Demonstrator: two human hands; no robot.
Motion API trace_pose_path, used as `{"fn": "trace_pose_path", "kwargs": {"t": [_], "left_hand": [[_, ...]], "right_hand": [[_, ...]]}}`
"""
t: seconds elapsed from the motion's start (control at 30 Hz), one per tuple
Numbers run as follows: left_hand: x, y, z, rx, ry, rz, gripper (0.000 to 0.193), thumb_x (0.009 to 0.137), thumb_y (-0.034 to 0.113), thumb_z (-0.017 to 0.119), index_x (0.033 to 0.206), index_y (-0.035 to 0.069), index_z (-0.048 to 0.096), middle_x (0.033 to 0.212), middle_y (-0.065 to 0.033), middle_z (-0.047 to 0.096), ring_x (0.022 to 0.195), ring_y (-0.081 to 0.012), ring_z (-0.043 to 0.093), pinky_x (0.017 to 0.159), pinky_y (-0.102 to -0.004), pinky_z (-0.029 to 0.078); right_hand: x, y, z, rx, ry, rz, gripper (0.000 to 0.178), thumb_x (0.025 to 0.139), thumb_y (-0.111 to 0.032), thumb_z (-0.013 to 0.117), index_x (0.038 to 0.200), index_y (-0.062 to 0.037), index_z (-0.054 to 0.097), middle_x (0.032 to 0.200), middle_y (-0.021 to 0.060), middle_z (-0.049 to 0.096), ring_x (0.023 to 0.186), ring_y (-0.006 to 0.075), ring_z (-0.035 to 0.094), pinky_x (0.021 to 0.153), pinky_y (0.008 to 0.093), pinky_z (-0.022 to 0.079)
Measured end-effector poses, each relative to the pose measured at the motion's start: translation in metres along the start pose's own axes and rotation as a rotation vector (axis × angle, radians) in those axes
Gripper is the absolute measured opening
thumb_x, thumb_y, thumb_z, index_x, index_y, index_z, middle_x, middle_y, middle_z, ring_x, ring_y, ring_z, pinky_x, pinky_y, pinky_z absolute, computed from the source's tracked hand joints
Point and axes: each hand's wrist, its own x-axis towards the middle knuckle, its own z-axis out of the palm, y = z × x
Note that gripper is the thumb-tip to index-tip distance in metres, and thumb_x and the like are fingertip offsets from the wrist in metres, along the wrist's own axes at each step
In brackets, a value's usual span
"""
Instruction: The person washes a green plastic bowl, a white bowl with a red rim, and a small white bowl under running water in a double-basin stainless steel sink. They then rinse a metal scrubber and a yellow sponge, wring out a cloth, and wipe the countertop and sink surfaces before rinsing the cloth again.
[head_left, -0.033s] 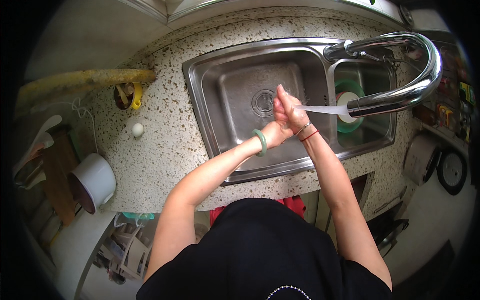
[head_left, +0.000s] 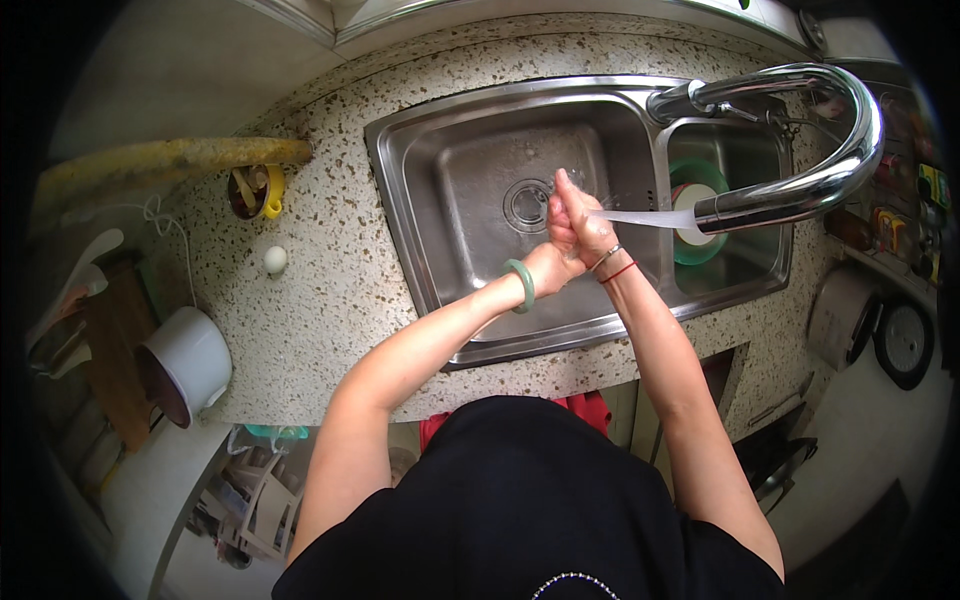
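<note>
Over the large basin of the steel sink [head_left: 440, 180], my two hands are pressed together. My left hand [head_left: 548, 268], with a green bangle at its wrist, is closed against my right hand from below; its fingertips are partly hidden. My right hand [head_left: 590, 228] lies on top with curled fingers against the left and one digit pointing away from me. A silver bracelet and a red cord circle the right wrist. Water [head_left: 642, 217] from the chrome faucet [head_left: 760, 207] runs onto the back of my right hand. Below is the round drain [head_left: 527, 205].
In the smaller basin at right sits a green bowl [head_left: 697, 255] with a white dish [head_left: 690, 200]. Left on the speckled counter [head_left: 330, 300] are an egg [head_left: 275, 260], a yellow-handled mug [head_left: 271, 203] and a white pot [head_left: 190, 355]. A yellow pipe [head_left: 190, 155] crosses the left back.
</note>
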Motion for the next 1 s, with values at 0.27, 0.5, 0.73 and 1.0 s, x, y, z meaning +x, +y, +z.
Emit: {"fn": "trace_pose_path", "kwargs": {"t": [0.27,0.5,0.73,1.0], "left_hand": [[0.001,0.002,0.003,0.323,0.088,0.018,0.028,0.086,0.032,0.054,0.094,0.006,0.061,0.071,-0.0178,0.063,0.071,-0.0298,0.064,0.061,-0.04,0.048],[0.013,-0.016,0.01,0.485,0.129,-0.025,0.034,0.086,0.038,0.051,0.093,0.008,0.066,0.089,-0.0228,0.065,0.087,-0.0376,0.063,0.076,-0.0449,0.049],[0.005,-0.018,0.017,0.593,0.184,-0.046,0.033,0.084,0.033,0.051,0.082,0.004,0.065,0.085,-0.0232,0.064,0.084,-0.0405,0.062,0.075,-0.046,0.05],[0.015,-0.036,0.039,0.528,0.301,-0.088,0.035,0.084,0.035,0.05,0.09,0.003,0.065,0.089,-0.0255,0.064,0.088,-0.0403,0.061,0.077,-0.0465,0.049]], "right_hand": [[-0.001,0.007,-0.005,0.055,0.189,-0.023,0.039,0.094,-0.034,0.047,0.062,-0.014,0.039,0.05,-0.0044,0.031,0.038,0.0062,0.023,0.034,0.0233,0.016],[0.008,0.022,-0.019,0.163,0.227,-0.043,0.036,0.092,-0.029,0.042,0.06,-0.0152,0.034,0.048,-0.0039,0.03,0.036,0.0074,0.022,0.033,0.025,0.015],[0.012,0.044,-0.028,0.222,0.41,-0.09,0.035,0.088,-0.027,0.045,0.058,-0.0155,0.032,0.047,-0.0034,0.029,0.035,0.009,0.022,0.033,0.0267,0.015],[0.007,0.05,-0.048,0.288,0.317,-0.045,0.031,0.088,-0.031,0.05,0.063,-0.0142,0.042,0.051,0.0005,0.04,0.038,0.0132,0.032,0.036,0.0272,0.024]]}}
